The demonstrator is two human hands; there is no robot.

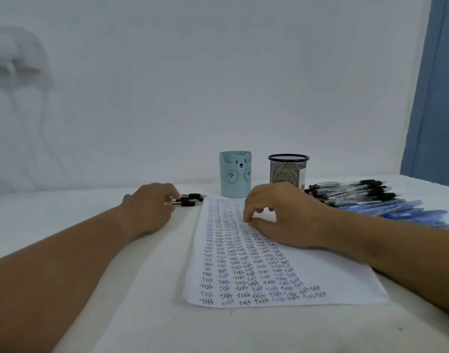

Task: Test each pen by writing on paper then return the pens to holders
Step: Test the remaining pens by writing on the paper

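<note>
A white sheet of paper [333, 284] lies on the table, covered with rows of the word "Test" in black and blue ink. My right hand [284, 215] rests on its upper part, fingers curled and apart, holding nothing. My left hand [149, 207] lies left of the sheet, its fingertips on a few black-gripped pens [190, 199]; I cannot see whether it grips one. Behind the paper stand a light blue bear holder [235, 174] and a black mesh holder [288, 171]; no pens show above their rims. A pile of black and blue pens [371, 200] lies at the right.
The white table [65, 207] runs back to a white wall. A blue curtain [435, 98] hangs at the far right. Both forearms stretch across the near part of the table.
</note>
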